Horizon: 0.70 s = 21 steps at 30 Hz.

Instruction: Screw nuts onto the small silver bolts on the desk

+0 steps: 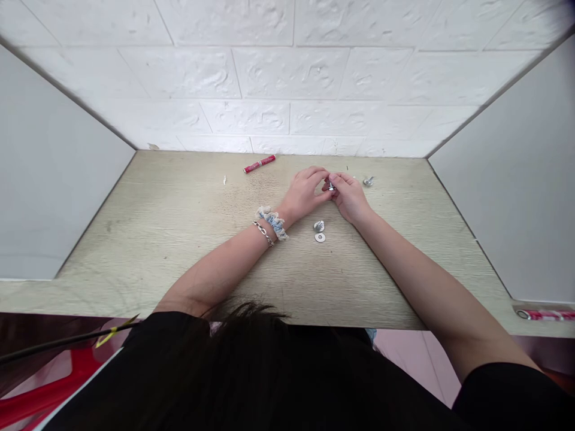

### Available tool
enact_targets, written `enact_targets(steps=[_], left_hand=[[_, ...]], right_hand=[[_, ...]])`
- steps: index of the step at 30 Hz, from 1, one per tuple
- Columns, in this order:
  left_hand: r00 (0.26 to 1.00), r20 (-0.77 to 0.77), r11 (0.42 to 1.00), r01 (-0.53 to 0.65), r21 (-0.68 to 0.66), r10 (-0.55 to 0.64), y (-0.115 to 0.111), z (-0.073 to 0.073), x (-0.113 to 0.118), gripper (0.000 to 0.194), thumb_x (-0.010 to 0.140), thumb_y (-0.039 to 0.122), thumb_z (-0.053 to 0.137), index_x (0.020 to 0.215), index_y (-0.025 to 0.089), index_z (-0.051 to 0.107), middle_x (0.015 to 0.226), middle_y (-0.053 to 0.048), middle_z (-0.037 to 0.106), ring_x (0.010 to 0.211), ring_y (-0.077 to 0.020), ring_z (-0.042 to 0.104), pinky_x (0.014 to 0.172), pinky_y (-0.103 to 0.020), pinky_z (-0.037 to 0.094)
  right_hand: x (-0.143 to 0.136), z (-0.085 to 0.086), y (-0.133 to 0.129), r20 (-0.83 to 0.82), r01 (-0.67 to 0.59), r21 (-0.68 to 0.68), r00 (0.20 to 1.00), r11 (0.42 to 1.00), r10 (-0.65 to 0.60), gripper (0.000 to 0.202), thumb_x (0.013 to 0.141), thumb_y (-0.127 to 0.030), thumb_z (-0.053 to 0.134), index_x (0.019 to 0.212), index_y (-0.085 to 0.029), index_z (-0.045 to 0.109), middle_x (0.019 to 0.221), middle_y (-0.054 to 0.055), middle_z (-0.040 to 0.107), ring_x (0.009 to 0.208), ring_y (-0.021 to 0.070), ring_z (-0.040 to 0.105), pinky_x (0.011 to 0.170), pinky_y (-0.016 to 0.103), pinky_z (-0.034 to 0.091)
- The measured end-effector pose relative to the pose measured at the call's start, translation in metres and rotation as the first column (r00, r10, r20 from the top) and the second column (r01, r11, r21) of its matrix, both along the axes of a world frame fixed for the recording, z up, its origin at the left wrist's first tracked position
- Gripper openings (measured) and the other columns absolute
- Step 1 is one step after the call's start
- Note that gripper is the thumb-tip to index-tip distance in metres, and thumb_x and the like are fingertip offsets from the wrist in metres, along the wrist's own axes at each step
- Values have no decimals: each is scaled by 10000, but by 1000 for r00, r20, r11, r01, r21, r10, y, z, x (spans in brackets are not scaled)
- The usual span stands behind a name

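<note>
My left hand [305, 191] and my right hand [353, 199] meet above the wooden tabletop. Between their fingertips is a small silver bolt [331, 186], its head facing down toward me. My right thumb presses on its upper part, while my left thumb and forefinger close around it from the other side. Fingers cover much of the bolt, so whether a nut or washer is on it is hidden. Just below my hands lie a small piece of metal hardware [318, 226] and a flat round washer [320, 237]. Right of my right hand rests another small metal fastener [368, 181].
A red tube [259, 164] lies near the white brick wall [269, 72], with a small white scrap [225, 179] to its left. Grey panels [54, 161] flank the wooden desk [179, 197]. Another red tube [545, 315] lies at the right front edge.
</note>
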<state>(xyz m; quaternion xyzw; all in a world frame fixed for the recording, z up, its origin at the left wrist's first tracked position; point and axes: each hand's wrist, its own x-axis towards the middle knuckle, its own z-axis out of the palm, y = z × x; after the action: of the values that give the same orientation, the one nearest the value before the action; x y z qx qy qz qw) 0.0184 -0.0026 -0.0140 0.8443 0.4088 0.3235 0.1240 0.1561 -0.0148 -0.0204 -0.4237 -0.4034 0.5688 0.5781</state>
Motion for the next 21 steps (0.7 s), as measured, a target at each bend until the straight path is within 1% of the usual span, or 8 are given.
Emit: enact_targets(steps=[6, 10, 13, 16, 18, 21], left_hand=[[997, 41, 998, 58, 6, -58, 0, -1, 0, 318, 849, 264, 591, 1147, 154, 602, 1201, -90, 605, 1132, -179, 560, 1027, -300, 431], [996, 52, 998, 69, -2, -68, -1, -1, 1, 302, 852, 250, 589, 1135, 147, 602, 1191, -93, 604, 1108, -168, 567, 1002, -279, 443], [999, 12, 999, 37, -10, -37, -2, 0, 1, 302, 853, 272, 591, 1137, 169, 605, 1196, -89, 609, 1130, -180, 559, 1038, -323, 407], [998, -39, 999, -43, -17, 42, -4, 2, 1, 302, 860, 307, 586, 1147, 215, 607, 1219, -70, 611, 1174, -206, 538, 1124, -434, 283], [995, -61, 997, -77, -31, 75, -5, 4, 1, 302, 872, 325, 569, 1160, 238, 602, 1246, -57, 602, 1197, -210, 525, 1152, -470, 206], [992, -79, 994, -98, -50, 94, -6, 5, 1, 301, 886, 345, 544, 1170, 261, 597, 1268, -43, 592, 1215, -205, 509, 1163, -473, 162]], right_hand=[[0, 1, -1, 0, -2, -13, 1000, 1000, 2, 563, 413, -562, 863, 701, -154, 605, 641, -20, 566, 592, 57, 495, 510, 166, 384], [0, 2, -1, 3, -3, -23, 1000, 1000, 3, 590, 378, -577, 865, 680, -150, 594, 640, -17, 576, 593, 57, 505, 502, 163, 378], [0, 2, -1, 13, 3, -22, 1000, 1000, -3, 595, 373, -578, 865, 682, -148, 594, 638, -19, 576, 592, 54, 509, 500, 159, 377], [-1, 1, 0, 13, -1, -7, 1000, 1000, 2, 571, 418, -569, 860, 711, -149, 606, 661, -16, 586, 607, 57, 521, 506, 159, 393], [-1, 2, -1, -14, 3, -9, 1000, 1000, -4, 501, 513, -541, 837, 729, -151, 608, 676, -10, 590, 631, 67, 543, 523, 167, 419], [-2, 4, -1, -51, 23, -48, 998, 999, -25, 326, 673, -425, 761, 716, -152, 588, 667, -7, 582, 645, 79, 566, 541, 179, 446]])
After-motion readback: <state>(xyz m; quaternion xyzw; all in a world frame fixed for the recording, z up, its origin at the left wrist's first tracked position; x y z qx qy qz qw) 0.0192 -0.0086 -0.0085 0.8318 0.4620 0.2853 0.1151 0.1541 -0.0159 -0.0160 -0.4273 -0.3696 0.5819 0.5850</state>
